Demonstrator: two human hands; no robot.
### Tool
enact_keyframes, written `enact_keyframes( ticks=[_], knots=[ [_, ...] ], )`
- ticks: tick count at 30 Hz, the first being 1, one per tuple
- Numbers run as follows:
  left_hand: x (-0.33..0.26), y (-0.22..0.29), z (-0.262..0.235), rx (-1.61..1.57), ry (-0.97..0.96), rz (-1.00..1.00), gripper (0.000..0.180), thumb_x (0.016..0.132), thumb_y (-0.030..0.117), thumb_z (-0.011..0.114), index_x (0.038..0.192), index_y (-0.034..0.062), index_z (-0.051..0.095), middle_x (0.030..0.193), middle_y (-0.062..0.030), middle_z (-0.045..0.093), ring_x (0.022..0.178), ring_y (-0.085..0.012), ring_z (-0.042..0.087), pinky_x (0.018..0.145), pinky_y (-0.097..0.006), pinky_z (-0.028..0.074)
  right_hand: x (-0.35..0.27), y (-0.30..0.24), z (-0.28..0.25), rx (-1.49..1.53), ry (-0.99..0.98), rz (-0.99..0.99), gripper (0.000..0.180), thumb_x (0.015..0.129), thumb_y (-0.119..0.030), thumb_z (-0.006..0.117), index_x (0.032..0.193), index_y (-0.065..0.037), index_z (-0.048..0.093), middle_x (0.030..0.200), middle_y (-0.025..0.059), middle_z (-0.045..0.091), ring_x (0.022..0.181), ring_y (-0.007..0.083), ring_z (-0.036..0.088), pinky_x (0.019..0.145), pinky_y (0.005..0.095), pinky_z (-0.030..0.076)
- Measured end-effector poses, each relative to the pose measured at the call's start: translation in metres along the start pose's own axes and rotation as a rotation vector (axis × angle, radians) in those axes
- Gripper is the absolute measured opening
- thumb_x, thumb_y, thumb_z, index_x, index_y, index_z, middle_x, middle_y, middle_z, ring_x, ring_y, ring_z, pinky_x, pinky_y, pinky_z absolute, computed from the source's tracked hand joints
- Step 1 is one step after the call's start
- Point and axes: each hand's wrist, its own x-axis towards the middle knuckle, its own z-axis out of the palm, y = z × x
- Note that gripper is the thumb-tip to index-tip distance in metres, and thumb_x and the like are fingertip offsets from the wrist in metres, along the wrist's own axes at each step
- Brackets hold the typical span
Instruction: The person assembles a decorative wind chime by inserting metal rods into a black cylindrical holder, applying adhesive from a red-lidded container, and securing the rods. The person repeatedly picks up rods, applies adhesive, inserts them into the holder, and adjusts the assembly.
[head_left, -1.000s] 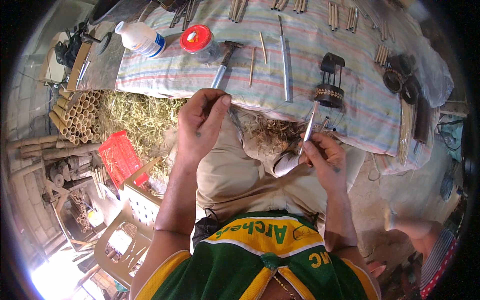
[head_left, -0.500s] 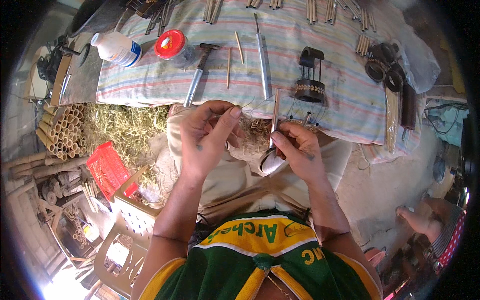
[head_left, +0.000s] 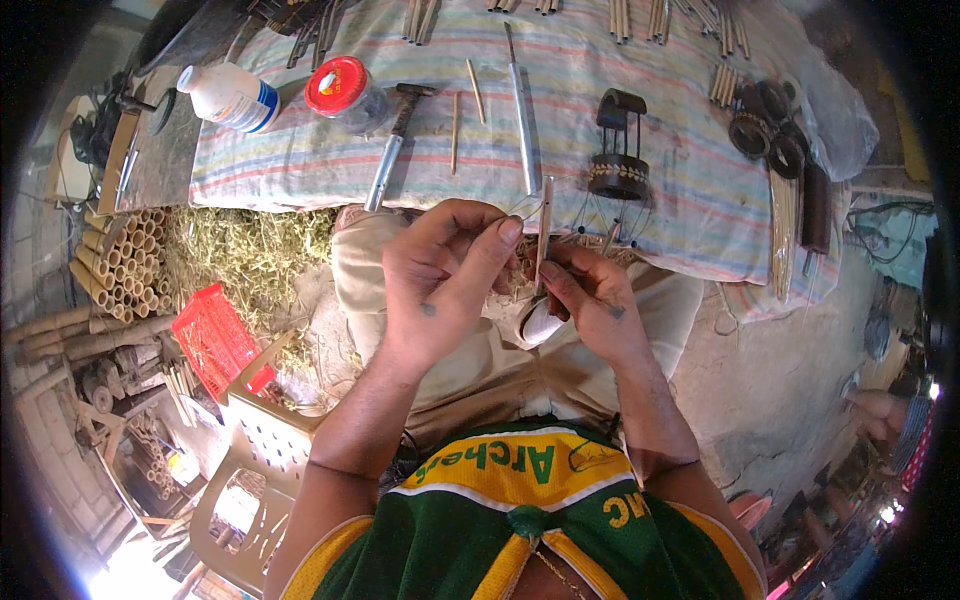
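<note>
My left hand (head_left: pixel 452 270) is closed in a pinch, thumb against forefinger, on a thin thread whose end reaches toward a slim tube. My right hand (head_left: pixel 595 300) grips this slim tube (head_left: pixel 544 215) near its lower end and keeps it nearly upright. Just beyond, a dark carved wind chime frame (head_left: pixel 618 175) lies on the striped cloth (head_left: pixel 700 200). Strings run from it toward the table's near edge, where another short tube (head_left: pixel 609 238) shows beside my right hand. What the lower fingers of both hands do is partly hidden.
A hammer (head_left: pixel 398 140), a long awl-like tool (head_left: pixel 521 120), two thin sticks (head_left: pixel 455 130), a red-lidded jar (head_left: pixel 345 95) and a white bottle (head_left: pixel 230 97) lie or stand on the cloth. Dark rings (head_left: pixel 775 130) are at right. A plastic chair (head_left: pixel 255 470) stands at lower left.
My left hand has moved right, bringing the thread close to the tube's upper part. The tube in my right hand has shifted slightly left.
</note>
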Motion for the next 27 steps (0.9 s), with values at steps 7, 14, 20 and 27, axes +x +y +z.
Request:
enact_keyframes(
  ticks=[7, 14, 20, 27],
  knots=[
    [-0.001, -0.006, 0.005, -0.034, 0.005, -0.013, 0.015, 0.097, 0.009, 0.068, 0.100, -0.0050, 0.064, 0.077, -0.0038, 0.067, 0.065, -0.0054, 0.061, 0.056, -0.021, 0.049, -0.001, 0.000, 0.000, 0.025, -0.019, 0.003, 0.028, 0.098, -0.025, 0.067, 0.115, -0.002, 0.067, 0.085, -0.0018, 0.065, 0.071, 0.0066, 0.053, 0.063, 0.0245, 0.045],
    [0.000, -0.010, -0.001, 0.085, -0.048, -0.022, 0.012, 0.097, 0.004, 0.063, 0.102, -0.0071, 0.063, 0.083, -0.0095, 0.067, 0.070, -0.0132, 0.065, 0.057, -0.027, 0.057, -0.003, -0.003, 0.001, 0.023, -0.018, -0.012, 0.027, 0.100, -0.020, 0.063, 0.119, 0.000, 0.065, 0.088, -0.0016, 0.064, 0.069, 0.0043, 0.050, 0.062, 0.0211, 0.043],
    [-0.008, -0.010, -0.003, 0.091, -0.045, -0.085, 0.014, 0.097, 0.008, 0.066, 0.100, -0.0055, 0.064, 0.081, -0.0074, 0.067, 0.069, -0.0103, 0.064, 0.058, -0.025, 0.054, -0.002, -0.004, 0.000, 0.035, -0.031, -0.032, 0.026, 0.101, -0.021, 0.063, 0.118, -0.001, 0.066, 0.086, -0.0018, 0.064, 0.069, 0.0047, 0.051, 0.061, 0.0217, 0.043],
    [-0.010, -0.011, -0.007, 0.086, -0.063, -0.123, 0.014, 0.096, 0.008, 0.066, 0.102, -0.0053, 0.064, 0.083, -0.0092, 0.068, 0.072, -0.0130, 0.066, 0.061, -0.027, 0.056, -0.001, -0.002, -0.001, 0.038, -0.056, -0.071, 0.027, 0.101, -0.024, 0.062, 0.116, -0.002, 0.067, 0.084, -0.0025, 0.064, 0.069, 0.0054, 0.052, 0.062, 0.0231, 0.046]
  ],
)
